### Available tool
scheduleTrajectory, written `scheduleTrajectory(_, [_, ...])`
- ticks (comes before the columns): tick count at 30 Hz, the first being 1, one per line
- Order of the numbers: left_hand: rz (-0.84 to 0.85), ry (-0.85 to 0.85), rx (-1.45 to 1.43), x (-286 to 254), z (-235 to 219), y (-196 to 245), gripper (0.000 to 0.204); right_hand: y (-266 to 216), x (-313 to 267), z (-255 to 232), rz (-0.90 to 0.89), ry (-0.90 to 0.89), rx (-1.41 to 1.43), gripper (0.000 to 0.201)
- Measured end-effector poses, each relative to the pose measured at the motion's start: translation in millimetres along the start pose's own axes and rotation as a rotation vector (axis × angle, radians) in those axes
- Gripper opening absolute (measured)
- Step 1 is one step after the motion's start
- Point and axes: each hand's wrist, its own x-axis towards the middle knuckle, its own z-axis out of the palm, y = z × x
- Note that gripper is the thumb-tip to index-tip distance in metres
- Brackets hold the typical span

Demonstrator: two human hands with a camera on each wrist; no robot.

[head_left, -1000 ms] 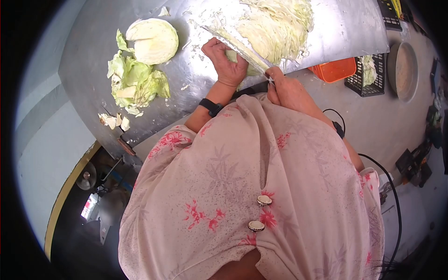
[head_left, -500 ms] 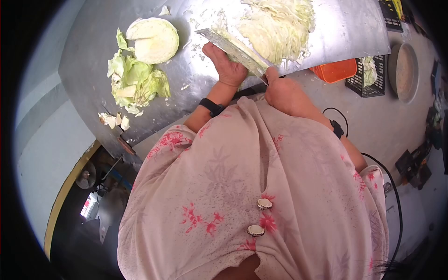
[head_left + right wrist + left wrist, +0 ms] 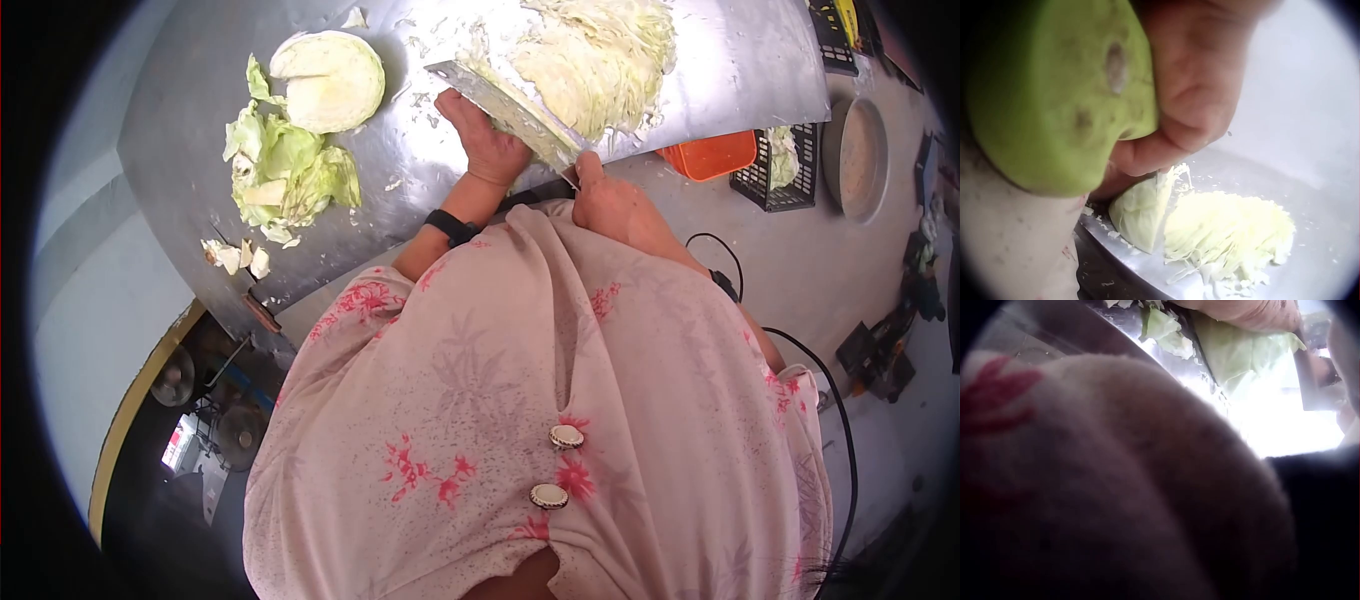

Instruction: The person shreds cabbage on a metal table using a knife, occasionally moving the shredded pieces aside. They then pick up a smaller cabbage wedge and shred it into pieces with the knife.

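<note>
Metal table (image 3: 740, 70) | my right hand (image 3: 615, 203) gripped the cleaver (image 3: 510, 115) | left hand (image 3: 492, 152) on cabbage wedge (image 3: 1138, 215), finger curl unclear | seemed firm, slick; best held by its rounded side

Shredded cabbage (image 3: 597, 75) on a metal table (image 3: 735, 85) suggests a kitchen.

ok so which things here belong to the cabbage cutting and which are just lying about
In the job:
- knife
- cabbage piece
- shredded heap
- metal table
- probably cut cabbage head

Lying about, it seems:
- loose leaves
- orange tub
- round pan
- black cable
</note>
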Motion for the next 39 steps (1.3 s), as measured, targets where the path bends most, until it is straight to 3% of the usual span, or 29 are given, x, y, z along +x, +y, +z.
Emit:
scheduleTrajectory(7, [-0.144,0.049,-0.211,-4.5,8.7,0.6,0.068,-0.8,2.4,-2.0,-0.01,0.0,-0.003,0.022])
scheduleTrajectory(11, [-0.022,-0.009,0.032,1.7,-2.5,5.6,0.062,5.1,9.1,3.8,-0.112,0.062,0.017,0.02])
scheduleTrajectory(13, [-0.04,0.02,-0.011,3.3,-3.9,7.6,0.052,11.6,15.7,7.8,-0.213,0.102,-0.012,0.02])
scheduleTrajectory(20, [-0.061,0.083,-0.14,11.9,-5.8,18.6,0.032,7.8,7.8,-9.6,-0.095,-0.032,0.019,0.019])
scheduleTrajectory(22, [-0.076,0.082,-0.115,11.1,-5.6,19.9,0.032,5.8,4.5,-11.7,-0.073,-0.033,0.009,0.018])
scheduleTrajectory(28, [-0.062,0.079,-0.082,6.6,-6.0,16.9,0.033,11.1,20.1,-1.5,-0.255,0.067,0.05,0.018])
scheduleTrajectory(31, [-0.065,0.069,-0.081,8.3,-5.4,19.0,0.034,2.6,15.6,-7.8,-0.144,0.006,0.007,0.019])
scheduleTrajectory(34, [-0.071,0.068,-0.081,12.1,-6.5,18.4,0.034,7.6,15.1,1.6,-0.082,0.057,-0.044,0.019])
scheduleTrajectory(39, [-0.054,0.083,-0.086,8.3,-5.7,17.0,0.033,8.9,28.5,2.8,-0.235,0.086,0.015,0.02])
